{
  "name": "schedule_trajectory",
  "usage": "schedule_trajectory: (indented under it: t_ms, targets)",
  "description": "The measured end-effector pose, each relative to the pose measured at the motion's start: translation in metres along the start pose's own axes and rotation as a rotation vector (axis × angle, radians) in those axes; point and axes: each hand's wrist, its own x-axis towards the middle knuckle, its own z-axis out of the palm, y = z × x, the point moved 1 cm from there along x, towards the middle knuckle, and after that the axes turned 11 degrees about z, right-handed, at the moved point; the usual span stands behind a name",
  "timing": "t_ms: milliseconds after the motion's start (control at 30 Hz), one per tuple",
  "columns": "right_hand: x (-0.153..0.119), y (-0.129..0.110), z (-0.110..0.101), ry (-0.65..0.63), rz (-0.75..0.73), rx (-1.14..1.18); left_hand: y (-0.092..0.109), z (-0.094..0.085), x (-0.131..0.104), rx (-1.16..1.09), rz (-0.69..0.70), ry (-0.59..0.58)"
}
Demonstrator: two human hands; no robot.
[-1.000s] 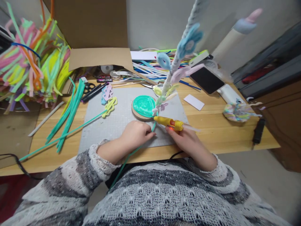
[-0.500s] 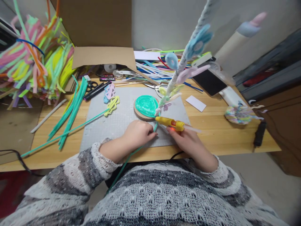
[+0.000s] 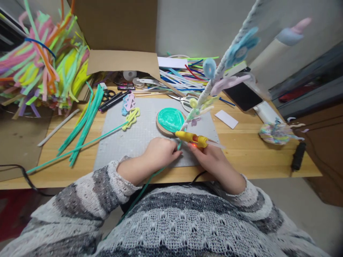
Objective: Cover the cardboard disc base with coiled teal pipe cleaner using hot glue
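A round cardboard disc (image 3: 161,130) lies on the grey cutting mat, its top covered by a coil of green pipe cleaner (image 3: 171,119). My left hand (image 3: 162,151) is closed in front of the disc, pinching the loose green pipe cleaner strand (image 3: 154,175), which trails down past the table edge. My right hand (image 3: 207,155) grips a yellow hot glue gun (image 3: 191,137) with a glowing red light and a clear glue stick at its rear. The gun's nozzle is at the disc's near right edge. Behind it rises a tilted white wrapped stem (image 3: 218,75) with pastel flowers.
Green pipe cleaners (image 3: 87,121) lie left of the cutting mat (image 3: 115,142), near black pens (image 3: 114,101). Scissors (image 3: 184,101) rest behind the disc. At right are a phone (image 3: 243,96), a white card (image 3: 226,119) and a black-handled tool (image 3: 298,157). A cardboard box (image 3: 123,62) stands behind.
The glue gun's nozzle has shifted slightly left along the disc's near edge. The whole view has turned a little, moving the table items rightward in the picture. Both hands keep their grips.
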Motion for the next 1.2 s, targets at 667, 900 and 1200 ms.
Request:
schedule_trajectory:
  t_ms: [667,900,1200]
  targets:
    - [0.016,-0.032,0.020,0.064,-0.127,-0.205,0.012,-0.010,-0.010,0.116,-0.062,-0.124]
    - [0.021,-0.034,0.029,0.109,-0.213,-0.158,0.012,-0.009,-0.011,0.051,-0.090,-0.071]
    - [0.023,-0.036,0.033,0.018,-0.136,-0.186,0.017,-0.013,-0.014,0.135,-0.079,-0.161]
